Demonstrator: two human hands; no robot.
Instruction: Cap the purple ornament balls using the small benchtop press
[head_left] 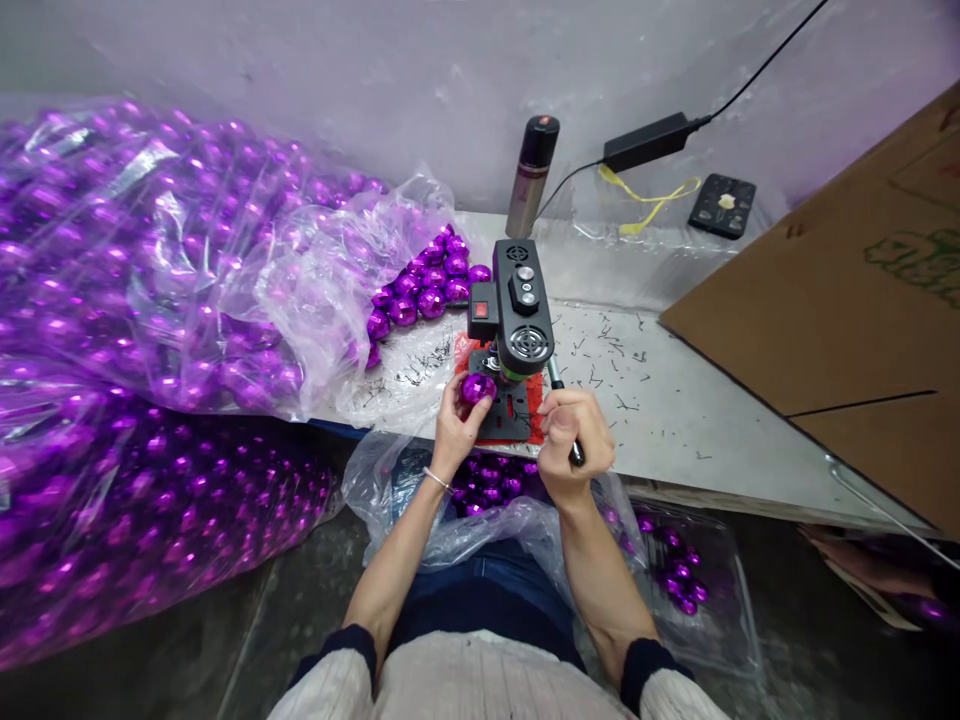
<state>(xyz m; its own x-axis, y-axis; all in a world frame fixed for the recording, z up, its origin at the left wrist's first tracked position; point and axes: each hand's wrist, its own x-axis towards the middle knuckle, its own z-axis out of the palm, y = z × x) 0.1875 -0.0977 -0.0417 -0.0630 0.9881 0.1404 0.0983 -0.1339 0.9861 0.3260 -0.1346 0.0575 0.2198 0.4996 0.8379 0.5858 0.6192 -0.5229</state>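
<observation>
Pinched between the fingers of my left hand (457,425) is a shiny purple ball (478,388), beside the head of a small black bench drill press (523,300). My right hand (576,435) is wrapped around the black-gripped lever (577,453) on the machine's right side. The machine's slotted base (504,428) rests on a red sheet (536,390) at the front edge of the white table (660,410). A heap of purple balls (431,300) lies behind and to the left of the machine. More balls (491,485) sit in clear plastic on my lap.
Large clear bags of purple balls (150,270) fill the left. A spray can (532,178), power adapter (646,142), yellow tie (651,205) and black phone-like item (722,206) stand or lie at the back. Right: cardboard box (840,330). Below the table: clear bin (712,620).
</observation>
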